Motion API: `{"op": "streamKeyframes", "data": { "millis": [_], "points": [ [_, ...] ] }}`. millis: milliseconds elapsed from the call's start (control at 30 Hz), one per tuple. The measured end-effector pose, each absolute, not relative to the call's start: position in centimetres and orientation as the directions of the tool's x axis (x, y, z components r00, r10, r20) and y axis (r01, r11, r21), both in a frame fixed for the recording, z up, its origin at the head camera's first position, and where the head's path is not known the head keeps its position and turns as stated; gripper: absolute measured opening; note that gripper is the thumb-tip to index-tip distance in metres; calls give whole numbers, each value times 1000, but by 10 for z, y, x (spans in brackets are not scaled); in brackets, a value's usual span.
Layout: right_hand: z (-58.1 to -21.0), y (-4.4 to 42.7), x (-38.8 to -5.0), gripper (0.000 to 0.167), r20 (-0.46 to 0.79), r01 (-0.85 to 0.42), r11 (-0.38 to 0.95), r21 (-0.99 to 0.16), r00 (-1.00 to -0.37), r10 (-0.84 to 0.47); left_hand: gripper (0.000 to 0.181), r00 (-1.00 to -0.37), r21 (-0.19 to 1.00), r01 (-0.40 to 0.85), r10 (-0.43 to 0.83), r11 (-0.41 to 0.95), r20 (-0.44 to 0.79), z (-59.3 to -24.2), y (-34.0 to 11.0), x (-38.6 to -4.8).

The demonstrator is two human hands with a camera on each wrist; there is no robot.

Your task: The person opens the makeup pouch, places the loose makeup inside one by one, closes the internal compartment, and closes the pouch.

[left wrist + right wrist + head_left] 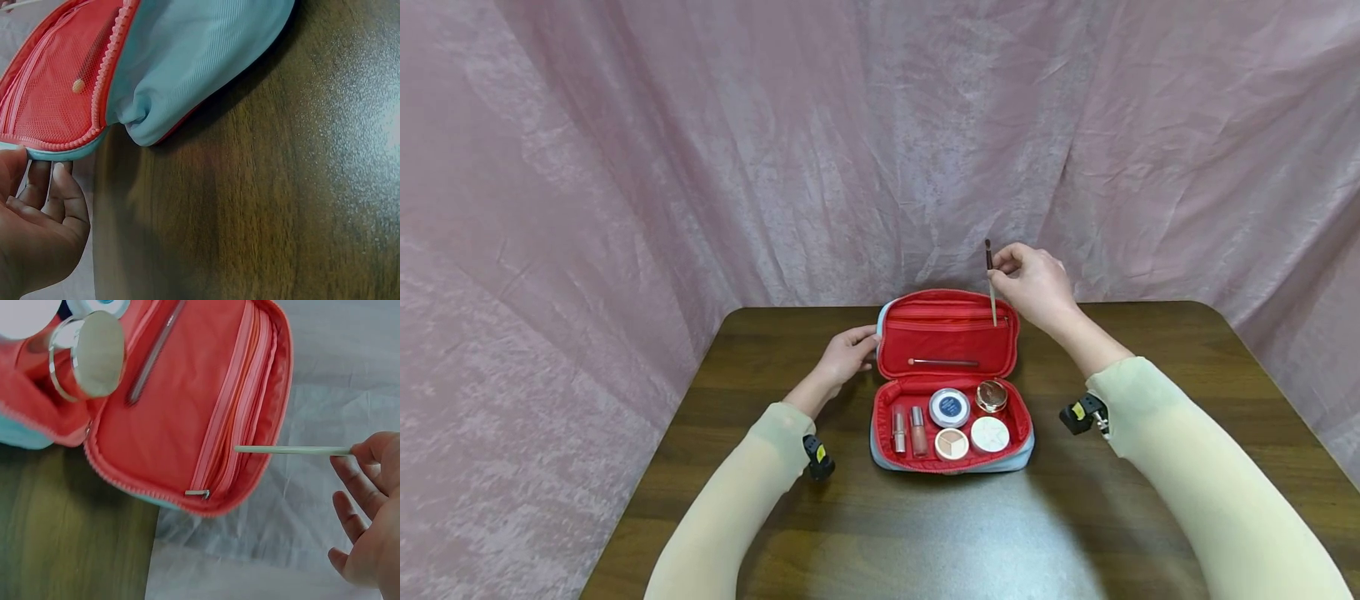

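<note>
In the right-wrist view, the fingers are hiding the dark bristle end of a slim brush [992,293], leaving only its pale handle showing; whether the handle's tip is entering the zipped pocket [220,412] or hanging before it, I cannot tell. The right grip [1036,285] is pinching the brush just below its dark end, so the bristles are pointing up and the handle is reaching down over the right side of the raised lid [936,340] of a red-lined pouch [1015,462]. The left grip [844,357] is pinching the lid's left edge, some fingertips disappearing behind it. A second brush [947,362] is lying behind mesh in the lid. Tubes [919,437] and round cases [990,434] are sitting in the near half, their markings too small for reading.
</note>
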State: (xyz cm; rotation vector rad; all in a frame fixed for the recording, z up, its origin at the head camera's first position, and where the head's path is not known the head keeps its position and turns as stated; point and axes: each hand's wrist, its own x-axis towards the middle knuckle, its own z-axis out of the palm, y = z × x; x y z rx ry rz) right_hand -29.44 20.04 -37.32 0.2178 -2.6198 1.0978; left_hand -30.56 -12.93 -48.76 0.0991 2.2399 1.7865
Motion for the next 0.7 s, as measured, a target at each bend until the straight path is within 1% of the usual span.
{"op": "streamKeyframes", "data": {
  "millis": [333,700],
  "points": [
    [-370,182,-305,19,313,-247,711,-659,-949,-41,37,-962,967,-110,222,231,-162,-488,-128,-304],
    [-377,170,-313,18,301,-248,723,-645,-952,-58,36,-961,966,-111,224,236,-165,-488,-127,-304]
  ]
}}
